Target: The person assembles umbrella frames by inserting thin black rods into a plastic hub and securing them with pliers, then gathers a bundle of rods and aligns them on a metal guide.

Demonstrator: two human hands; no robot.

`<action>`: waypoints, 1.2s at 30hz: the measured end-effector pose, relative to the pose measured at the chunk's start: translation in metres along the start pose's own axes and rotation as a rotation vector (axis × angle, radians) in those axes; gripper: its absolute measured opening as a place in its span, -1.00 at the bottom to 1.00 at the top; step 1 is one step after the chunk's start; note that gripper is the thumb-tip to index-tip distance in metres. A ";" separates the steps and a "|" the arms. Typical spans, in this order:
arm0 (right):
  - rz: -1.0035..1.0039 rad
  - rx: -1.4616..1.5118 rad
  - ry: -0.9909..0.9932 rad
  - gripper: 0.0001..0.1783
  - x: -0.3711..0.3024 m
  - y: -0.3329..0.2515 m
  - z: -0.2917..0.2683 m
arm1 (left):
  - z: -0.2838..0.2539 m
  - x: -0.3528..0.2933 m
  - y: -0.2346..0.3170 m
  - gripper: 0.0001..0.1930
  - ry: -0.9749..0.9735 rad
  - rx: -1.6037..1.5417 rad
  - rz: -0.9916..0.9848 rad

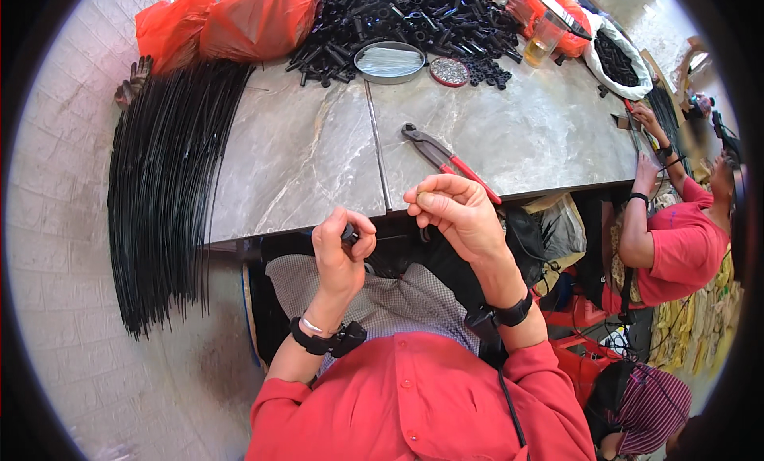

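Note:
Just in front of the table's near edge, my left hand point(344, 250) is closed around a small black plastic piece point(350, 235), whose dark end shows between thumb and fingers. My right hand point(460, 210) is raised beside it, thumb and forefinger pinched together; what they hold, if anything, is too small to make out. The two hands are apart. Close beyond my right hand lie end-cutting pincers point(428, 145) with red handles, jaws toward the table's middle. Farther back are an oval tin point(390, 61) of thin silvery pins and a round red-rimmed dish point(450, 72) of tiny metal parts.
A big heap of black tubular parts point(406, 19) covers the back of the grey table point(302, 143). Long black rods point(163, 190) hang over its left edge beside red bags point(259, 19). At right stand a glass point(544, 41), a white sack point(646, 77) and a co-worker point(676, 238).

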State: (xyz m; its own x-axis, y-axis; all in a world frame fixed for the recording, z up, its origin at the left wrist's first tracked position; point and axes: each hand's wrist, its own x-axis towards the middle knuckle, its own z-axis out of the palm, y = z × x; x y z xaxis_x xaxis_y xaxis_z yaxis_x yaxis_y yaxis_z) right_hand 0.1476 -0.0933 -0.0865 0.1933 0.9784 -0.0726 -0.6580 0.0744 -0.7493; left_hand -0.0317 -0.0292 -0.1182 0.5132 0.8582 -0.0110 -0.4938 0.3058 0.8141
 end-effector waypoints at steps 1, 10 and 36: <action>0.010 0.005 -0.003 -0.88 -0.001 0.005 0.003 | 0.002 0.001 0.000 -0.51 0.011 0.003 -0.001; -0.358 -0.478 0.035 -0.87 -0.010 0.048 0.028 | 0.016 0.005 0.001 -0.47 0.096 0.063 0.055; -0.227 -0.198 0.049 -0.87 -0.010 0.060 0.039 | 0.023 0.000 -0.006 -0.43 0.180 0.062 0.082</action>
State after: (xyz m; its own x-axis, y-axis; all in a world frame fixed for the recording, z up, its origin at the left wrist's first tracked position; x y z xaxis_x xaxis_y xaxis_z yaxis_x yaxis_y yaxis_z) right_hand 0.0777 -0.0908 -0.1046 0.3568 0.9305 0.0832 -0.4402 0.2460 -0.8635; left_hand -0.0123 -0.0404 -0.1099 0.3368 0.9406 -0.0419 -0.4816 0.2104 0.8508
